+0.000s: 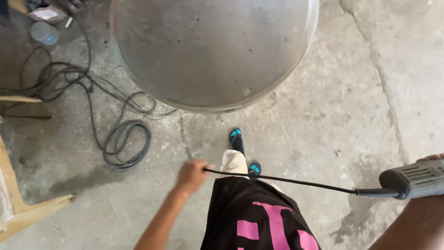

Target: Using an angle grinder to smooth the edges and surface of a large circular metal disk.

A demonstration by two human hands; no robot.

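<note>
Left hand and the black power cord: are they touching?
Touching. The head view shows the left hand closed around the black cord, which runs to the grey power tool.

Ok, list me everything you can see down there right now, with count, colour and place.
Metal disc: one, dull silver, round, top centre above the floor.
Coiled cable: one, black, on the floor at left, loose loops running up-left.
Plastic bottle: one, clear, top left corner.
Wooden boards: pale, leaning at the left edge; count unclear.
Concrete floor: grey, cracked, all around.
Power tool: one, grey, right edge, only its rear end in view.
Tool cord: one, black, stretched between the hands.
Sandals: two, black with teal straps, centre.
Left hand: pinching the cord.
Right hand: gripping the power tool, mostly out of frame.
</note>
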